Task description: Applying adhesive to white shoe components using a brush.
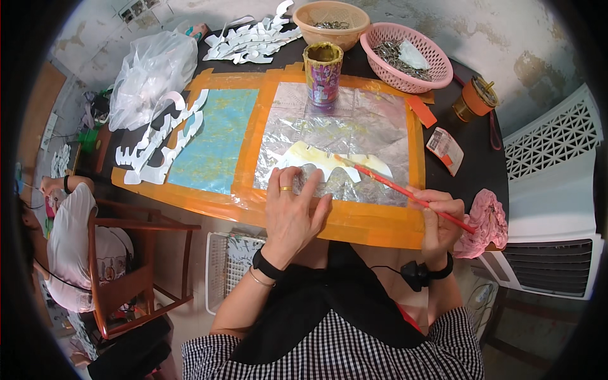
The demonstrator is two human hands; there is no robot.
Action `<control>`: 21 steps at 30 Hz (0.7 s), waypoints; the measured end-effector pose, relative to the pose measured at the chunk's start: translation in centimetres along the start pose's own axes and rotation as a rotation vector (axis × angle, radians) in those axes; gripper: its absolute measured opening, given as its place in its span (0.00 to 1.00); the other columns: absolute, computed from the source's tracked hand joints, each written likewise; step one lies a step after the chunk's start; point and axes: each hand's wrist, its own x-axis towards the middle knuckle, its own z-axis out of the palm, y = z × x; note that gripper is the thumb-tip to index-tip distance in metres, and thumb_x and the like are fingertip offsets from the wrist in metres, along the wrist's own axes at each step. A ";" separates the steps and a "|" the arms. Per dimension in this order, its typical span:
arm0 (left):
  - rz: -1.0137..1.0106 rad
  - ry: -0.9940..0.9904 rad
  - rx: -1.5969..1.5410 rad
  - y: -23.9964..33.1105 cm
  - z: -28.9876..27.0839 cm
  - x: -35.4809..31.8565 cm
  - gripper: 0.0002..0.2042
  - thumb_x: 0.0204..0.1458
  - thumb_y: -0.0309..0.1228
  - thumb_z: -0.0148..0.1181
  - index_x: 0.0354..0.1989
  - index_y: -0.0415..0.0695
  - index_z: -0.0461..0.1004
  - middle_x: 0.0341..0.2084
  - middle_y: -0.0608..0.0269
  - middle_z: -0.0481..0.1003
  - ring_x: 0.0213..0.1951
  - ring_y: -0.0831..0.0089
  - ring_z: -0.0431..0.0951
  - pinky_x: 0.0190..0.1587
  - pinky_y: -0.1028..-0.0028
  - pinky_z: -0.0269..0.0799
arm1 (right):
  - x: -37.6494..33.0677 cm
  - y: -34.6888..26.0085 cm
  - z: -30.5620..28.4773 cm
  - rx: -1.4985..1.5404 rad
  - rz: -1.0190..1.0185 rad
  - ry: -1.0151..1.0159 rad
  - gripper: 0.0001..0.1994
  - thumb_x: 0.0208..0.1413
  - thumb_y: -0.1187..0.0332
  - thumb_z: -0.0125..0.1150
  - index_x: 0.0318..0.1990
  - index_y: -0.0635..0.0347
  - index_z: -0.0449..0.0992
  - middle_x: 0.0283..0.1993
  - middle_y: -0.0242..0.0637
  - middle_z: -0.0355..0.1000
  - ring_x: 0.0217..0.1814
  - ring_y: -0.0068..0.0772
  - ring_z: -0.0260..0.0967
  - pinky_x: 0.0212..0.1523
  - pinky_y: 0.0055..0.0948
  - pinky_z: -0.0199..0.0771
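A white scallop-edged cutout [313,158], smeared with yellowish paste, lies on a clear plastic sheet [380,104] bordered by orange tape. My left hand [292,204] rests at its lower left edge, fingers spread and fingertips down on it. Pinched in my right hand [441,218] is a red-handled brush [399,189], slanting up and left so that its tip touches the cutout. Beyond the cutout stands a paste-stained purple can [324,82], its rim coated in yellow-brown. More white cutouts [161,142] lie at the left, beside a blue sheet [218,136].
Metal clips fill a pink basket [438,56] and a tan basket [348,39] at the back. A plastic bag [152,79] and piled cutouts [253,39] sit far left. An amber jar [475,100] and pink cloth [482,221] are rightward. Another person [76,247] sits at left.
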 end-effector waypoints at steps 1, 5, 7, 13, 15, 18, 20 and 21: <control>0.000 0.000 -0.001 0.0 0.0 0.0 0.20 0.48 0.36 0.66 0.50 0.46 0.75 0.44 0.50 0.66 0.50 0.48 0.65 0.58 0.54 0.62 | -0.1 -0.1 -0.2 0.017 0.005 0.002 0.07 0.60 0.84 0.46 0.43 0.63 0.61 0.47 0.56 0.70 0.50 0.52 0.75 0.47 0.37 0.82; -0.003 -0.002 0.006 0.0 -0.1 0.0 0.20 0.48 0.36 0.66 0.50 0.46 0.75 0.44 0.50 0.66 0.50 0.48 0.65 0.58 0.54 0.62 | -0.4 -0.3 -1.2 -0.034 -0.012 0.032 0.07 0.60 0.84 0.46 0.42 0.64 0.61 0.47 0.57 0.70 0.49 0.51 0.76 0.49 0.38 0.81; -0.002 -0.002 0.007 0.0 -0.2 0.0 0.20 0.47 0.35 0.66 0.50 0.46 0.75 0.44 0.50 0.67 0.50 0.48 0.65 0.58 0.54 0.62 | -0.6 -0.1 -1.5 -0.035 -0.005 0.047 0.07 0.60 0.84 0.46 0.42 0.64 0.61 0.46 0.57 0.70 0.48 0.50 0.76 0.49 0.39 0.81; -0.001 -0.001 0.008 0.1 -0.2 0.1 0.20 0.47 0.35 0.66 0.50 0.46 0.75 0.45 0.51 0.67 0.50 0.48 0.65 0.58 0.55 0.63 | -0.8 -0.3 -2.7 -0.044 -0.053 0.004 0.08 0.59 0.85 0.48 0.42 0.64 0.61 0.46 0.58 0.70 0.48 0.51 0.76 0.50 0.39 0.81; 0.001 0.002 0.007 0.1 -0.2 0.1 0.20 0.47 0.35 0.66 0.50 0.46 0.75 0.45 0.51 0.67 0.50 0.48 0.65 0.58 0.54 0.63 | -0.9 -0.4 -2.9 -0.066 -0.064 -0.006 0.08 0.58 0.85 0.48 0.42 0.64 0.61 0.45 0.58 0.71 0.49 0.51 0.76 0.49 0.39 0.81; 0.005 0.004 0.010 0.2 -0.1 0.1 0.20 0.48 0.35 0.66 0.50 0.46 0.75 0.44 0.50 0.67 0.50 0.48 0.65 0.58 0.54 0.62 | -0.7 -0.4 -2.4 -0.063 -0.053 0.055 0.09 0.58 0.86 0.47 0.42 0.64 0.61 0.45 0.58 0.71 0.50 0.52 0.75 0.48 0.39 0.82; 0.001 0.003 0.007 0.2 -0.1 0.0 0.20 0.48 0.35 0.66 0.50 0.46 0.75 0.44 0.50 0.67 0.50 0.48 0.65 0.58 0.54 0.62 | -0.7 -0.1 -2.3 -0.078 -0.055 0.071 0.09 0.58 0.86 0.48 0.42 0.64 0.61 0.44 0.57 0.72 0.49 0.53 0.75 0.47 0.40 0.82; -0.004 0.002 0.005 0.1 -0.1 0.0 0.20 0.48 0.35 0.66 0.50 0.46 0.75 0.44 0.50 0.67 0.50 0.48 0.65 0.58 0.54 0.62 | -0.9 0.0 -2.4 -0.077 -0.056 0.070 0.09 0.58 0.86 0.48 0.42 0.64 0.61 0.44 0.57 0.72 0.49 0.53 0.75 0.47 0.40 0.82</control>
